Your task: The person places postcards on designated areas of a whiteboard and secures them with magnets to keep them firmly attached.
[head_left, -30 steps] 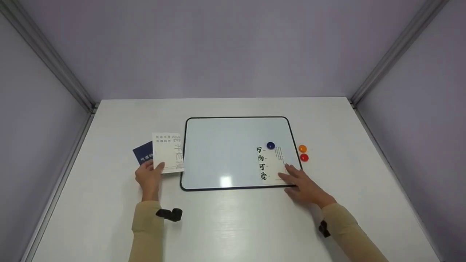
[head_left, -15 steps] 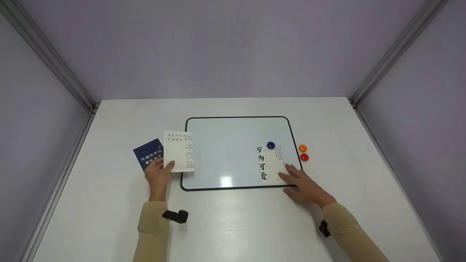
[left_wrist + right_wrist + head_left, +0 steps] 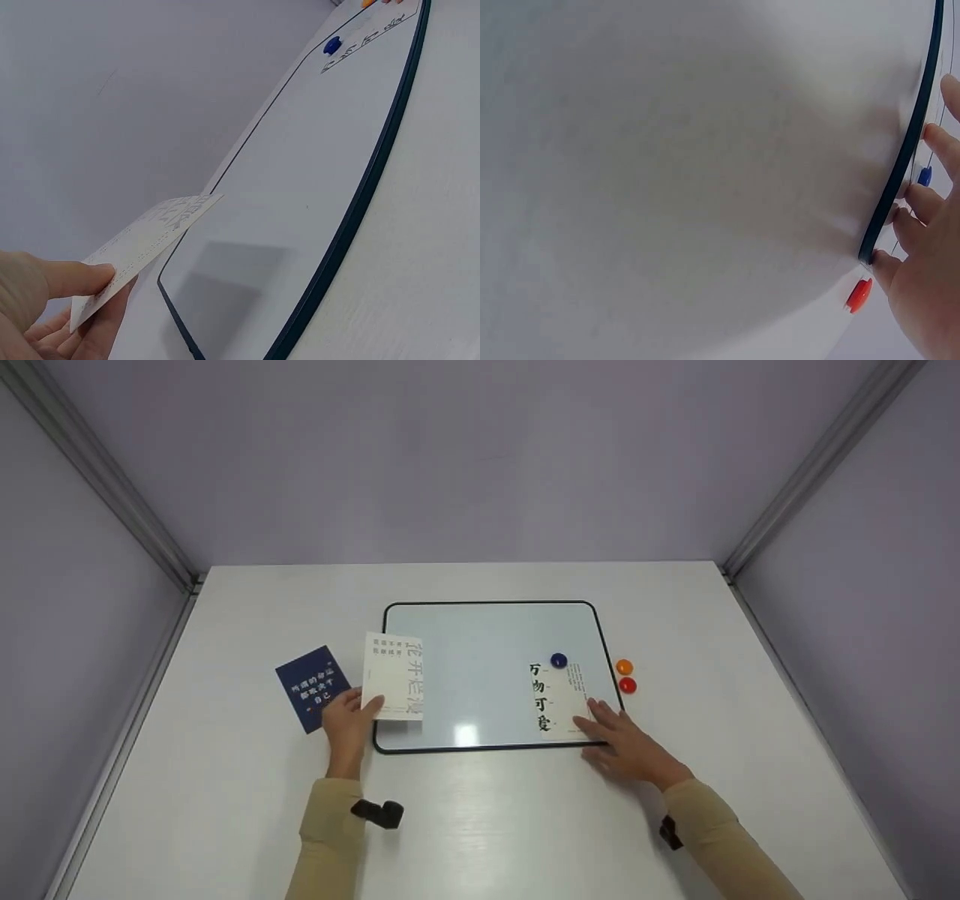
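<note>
My left hand (image 3: 346, 739) pinches a white card (image 3: 393, 679) with grey printed characters, thumb on top and fingers beneath. The card is held above the left edge of a black-framed whiteboard (image 3: 472, 645); in the left wrist view its shadow falls on the board. At the board's lower right lies another white card (image 3: 559, 709) with bold black characters, a round blue magnet (image 3: 559, 661) at its top edge. My right hand (image 3: 634, 746) rests with spread fingers on that card's lower right corner and the board's frame.
A dark blue card (image 3: 309, 684) with white writing lies tilted on the white table (image 3: 480, 825), left of the board. Orange (image 3: 624, 667) and red (image 3: 628, 685) round magnets sit just off the board's right edge. Grey-purple walls (image 3: 465, 465) stand behind and on both sides.
My left hand has carried the white card rightward, from beside the board to over its left edge, uncovering most of the dark blue card. The right hand stays nearly still.
</note>
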A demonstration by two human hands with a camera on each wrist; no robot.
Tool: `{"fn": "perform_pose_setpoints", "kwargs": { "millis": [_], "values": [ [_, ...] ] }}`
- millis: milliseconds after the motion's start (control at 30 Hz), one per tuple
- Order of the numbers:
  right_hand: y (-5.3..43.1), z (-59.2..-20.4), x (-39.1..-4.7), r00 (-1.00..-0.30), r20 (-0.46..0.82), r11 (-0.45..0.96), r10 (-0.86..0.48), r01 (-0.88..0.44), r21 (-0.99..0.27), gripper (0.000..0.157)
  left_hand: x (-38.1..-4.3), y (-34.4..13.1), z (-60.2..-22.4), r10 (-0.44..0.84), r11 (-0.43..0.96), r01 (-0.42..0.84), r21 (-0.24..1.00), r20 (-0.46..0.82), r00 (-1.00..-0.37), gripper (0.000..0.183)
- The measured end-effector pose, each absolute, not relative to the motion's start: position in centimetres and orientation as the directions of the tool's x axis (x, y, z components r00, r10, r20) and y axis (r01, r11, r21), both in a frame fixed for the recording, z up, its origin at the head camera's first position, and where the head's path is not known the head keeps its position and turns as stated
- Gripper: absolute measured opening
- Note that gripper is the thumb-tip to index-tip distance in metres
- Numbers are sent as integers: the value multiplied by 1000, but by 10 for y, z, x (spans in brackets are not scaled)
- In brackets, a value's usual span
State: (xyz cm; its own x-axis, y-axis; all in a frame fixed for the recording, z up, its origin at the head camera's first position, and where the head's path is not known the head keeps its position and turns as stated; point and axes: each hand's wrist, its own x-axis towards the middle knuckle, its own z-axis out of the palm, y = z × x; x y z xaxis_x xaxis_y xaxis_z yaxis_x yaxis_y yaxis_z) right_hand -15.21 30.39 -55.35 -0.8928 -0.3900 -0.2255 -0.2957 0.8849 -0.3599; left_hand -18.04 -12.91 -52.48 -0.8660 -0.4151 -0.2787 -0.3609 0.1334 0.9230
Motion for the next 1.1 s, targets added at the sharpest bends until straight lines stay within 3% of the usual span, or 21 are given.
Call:
{"fn": "perform_pose_setpoints", "kwargs": {
  "millis": [467,1100],
  "values": [
    [306,-556,-152,-881,-174,861,-440,-358,-361,60,-176,-96,-533,-353,159,-359,920,-286,-891,39],
    [305,-555,-151,-885,-188,865,-426,-337,-372,63,-177,-58,-540,-284,133,-348,928,-300,-910,35]
  ]
}}
